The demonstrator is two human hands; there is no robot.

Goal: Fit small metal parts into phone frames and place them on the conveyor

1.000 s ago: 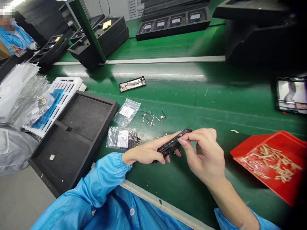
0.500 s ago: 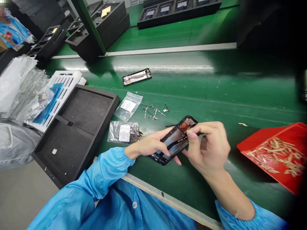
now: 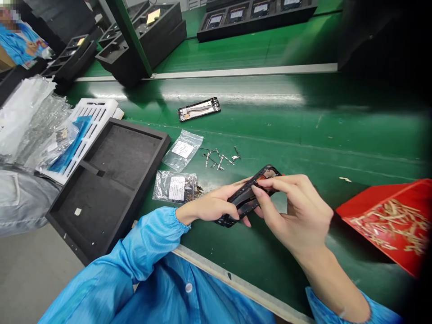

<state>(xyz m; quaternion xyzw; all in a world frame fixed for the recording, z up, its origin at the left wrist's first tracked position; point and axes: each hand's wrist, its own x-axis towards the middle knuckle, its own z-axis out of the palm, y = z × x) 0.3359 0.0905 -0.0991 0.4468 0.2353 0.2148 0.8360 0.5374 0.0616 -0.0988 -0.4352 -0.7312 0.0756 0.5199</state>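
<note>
A black phone frame [image 3: 243, 198] is held edge-up just above the green bench near its front edge. My left hand [image 3: 212, 208] grips its lower part, fingers wrapped under it. My right hand [image 3: 297, 211] pinches the frame's upper edge with thumb and fingertips pressed together. Both arms wear blue sleeves. Several small metal strips [image 3: 219, 158] lie on the bench just beyond the frame. A small bag of dark parts [image 3: 175, 187] sits left of my left hand.
A black foam tray [image 3: 111, 180] lies at the left. A red bin [image 3: 391, 220] of pale strips sits at the right. A second phone frame [image 3: 199, 109] rests farther back. A clear labelled bag [image 3: 182, 150], plastic bags and a white grid tray [image 3: 86, 130] lie left.
The phone frame was turned face-up half a second ago and is now tilted back onto its edge. My right fingers shifted along its upper edge.
</note>
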